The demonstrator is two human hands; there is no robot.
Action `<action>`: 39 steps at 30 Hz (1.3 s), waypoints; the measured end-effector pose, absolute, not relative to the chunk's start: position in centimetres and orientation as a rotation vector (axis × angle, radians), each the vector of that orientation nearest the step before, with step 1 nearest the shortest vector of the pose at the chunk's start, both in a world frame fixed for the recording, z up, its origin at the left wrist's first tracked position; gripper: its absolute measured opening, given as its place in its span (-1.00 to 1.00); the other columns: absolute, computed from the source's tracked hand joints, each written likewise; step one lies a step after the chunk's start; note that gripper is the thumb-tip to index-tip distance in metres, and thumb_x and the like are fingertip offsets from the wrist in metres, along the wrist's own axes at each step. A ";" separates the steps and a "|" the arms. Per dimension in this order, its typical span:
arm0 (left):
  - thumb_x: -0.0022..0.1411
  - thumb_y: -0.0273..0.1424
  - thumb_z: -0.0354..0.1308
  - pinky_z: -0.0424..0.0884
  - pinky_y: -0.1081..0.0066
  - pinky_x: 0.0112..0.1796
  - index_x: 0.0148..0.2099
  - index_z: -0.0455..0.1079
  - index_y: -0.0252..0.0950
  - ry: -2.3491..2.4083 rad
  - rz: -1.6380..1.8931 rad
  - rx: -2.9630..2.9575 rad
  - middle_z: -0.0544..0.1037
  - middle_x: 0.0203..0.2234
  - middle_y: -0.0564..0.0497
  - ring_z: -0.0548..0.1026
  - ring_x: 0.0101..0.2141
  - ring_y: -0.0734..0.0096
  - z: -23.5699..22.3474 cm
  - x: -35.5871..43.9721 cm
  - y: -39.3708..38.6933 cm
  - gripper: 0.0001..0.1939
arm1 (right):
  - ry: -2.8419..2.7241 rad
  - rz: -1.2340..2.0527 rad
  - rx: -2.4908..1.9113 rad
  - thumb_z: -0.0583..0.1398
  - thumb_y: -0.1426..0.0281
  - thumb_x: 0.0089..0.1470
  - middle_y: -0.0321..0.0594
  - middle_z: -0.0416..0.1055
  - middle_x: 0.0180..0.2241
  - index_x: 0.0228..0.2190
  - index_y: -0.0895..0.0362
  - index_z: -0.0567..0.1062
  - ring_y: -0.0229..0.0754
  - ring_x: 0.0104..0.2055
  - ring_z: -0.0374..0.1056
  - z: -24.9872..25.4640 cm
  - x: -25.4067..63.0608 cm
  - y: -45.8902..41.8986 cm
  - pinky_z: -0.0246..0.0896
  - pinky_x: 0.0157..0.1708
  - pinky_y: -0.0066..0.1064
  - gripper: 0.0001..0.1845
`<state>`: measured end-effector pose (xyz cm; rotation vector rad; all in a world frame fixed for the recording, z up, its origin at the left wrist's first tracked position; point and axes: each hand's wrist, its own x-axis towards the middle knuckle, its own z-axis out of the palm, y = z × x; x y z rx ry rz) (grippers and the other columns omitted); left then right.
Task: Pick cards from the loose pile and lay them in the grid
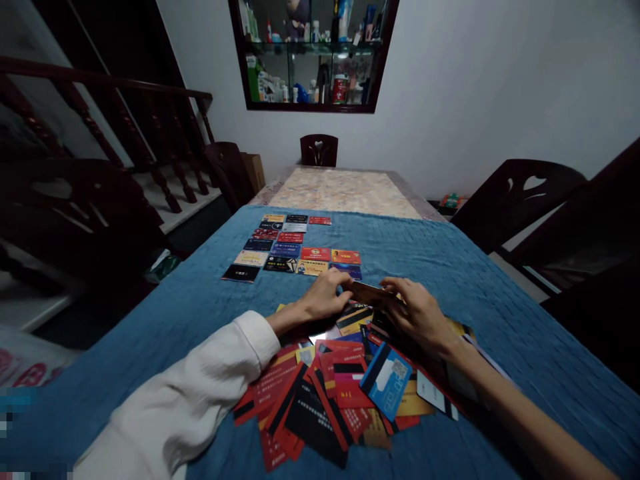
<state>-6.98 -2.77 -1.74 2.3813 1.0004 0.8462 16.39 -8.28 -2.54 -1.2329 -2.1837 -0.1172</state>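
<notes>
My left hand [327, 293] and my right hand [416, 312] pinch opposite ends of one dark card [369, 293], held tilted above the pile. Its printing is too dim to read. Under and in front of my wrists spreads a loose pile of plastic cards, among them a blue card [386, 381], a black card [316, 415] and many red ones [280, 381]. Farther off, to the left, cards lie face up in rough rows, such as a black card [241, 273], a red card [315, 254] and an orange card [346, 257].
A blue cloth [200, 307] covers the near part of the table; a patterned cover [340, 190] lies beyond it. Dark wooden chairs stand around, one at the right [520, 193] and one at the far end [319, 150]. A stair railing [110, 83] runs along the left.
</notes>
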 end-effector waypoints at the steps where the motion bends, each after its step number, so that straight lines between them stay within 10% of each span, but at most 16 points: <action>1: 0.12 -0.57 0.21 0.39 0.36 -0.14 -0.30 0.44 -0.31 1.014 0.832 2.384 0.54 -0.35 0.01 0.47 -0.25 0.33 -2.0 -7.1 -2.8 -0.91 | -2.183 -0.141 -1.233 0.09 0.42 0.21 -0.11 0.51 -0.29 -0.08 0.11 0.43 -0.07 -0.30 0.40 -2.7 16.3 -8.3 0.23 -0.28 -0.27 -0.76; 28: 0.11 -0.61 0.13 0.43 0.31 -0.08 0.05 0.35 -0.26 0.943 0.931 2.237 0.54 -0.14 -0.02 0.49 -0.23 0.35 -2.0 -7.6 -2.9 -0.56 | -2.309 -0.517 -1.219 0.16 0.43 0.14 -0.04 0.42 -0.14 0.11 0.16 0.28 0.02 -0.12 0.29 -2.2 14.9 -7.6 0.16 -0.19 -0.21 -0.51; 39: 0.16 -0.46 0.21 0.33 0.09 0.08 0.14 0.28 -0.31 0.961 0.743 2.668 0.40 0.02 -0.20 0.35 0.02 0.06 0.2 -8.9 -2.3 -0.52 | -2.317 -0.538 -1.257 0.17 0.28 0.16 0.04 0.37 -0.11 0.06 0.13 0.39 0.07 -0.12 0.24 -0.8 14.7 -6.2 0.19 -0.23 -0.19 -0.56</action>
